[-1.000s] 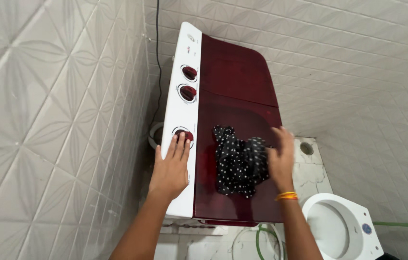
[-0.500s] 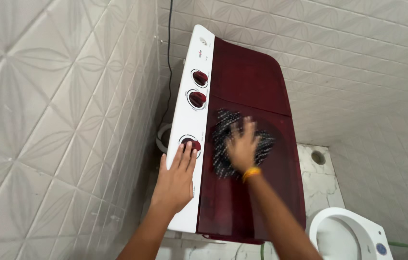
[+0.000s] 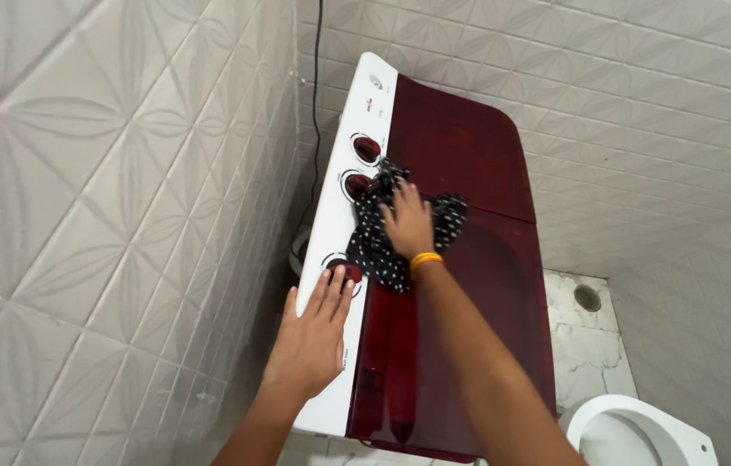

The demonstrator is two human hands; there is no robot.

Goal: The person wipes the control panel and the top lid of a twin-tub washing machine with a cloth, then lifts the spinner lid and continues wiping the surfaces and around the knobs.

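Head view, our right hand (image 3: 407, 220) spread flat on spotted cloth (image 3: 374, 242), our left hand (image 3: 313, 336) open-palmed on washing machine (image 3: 469, 285) panel.

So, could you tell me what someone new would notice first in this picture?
The dark red lid of the washing machine stands out against the pale tiled walls. On it, the right hand presses flat on a black polka-dot cloth that lies partly over the white control panel. The left hand rests on that panel, fingertips at the nearest red knob.
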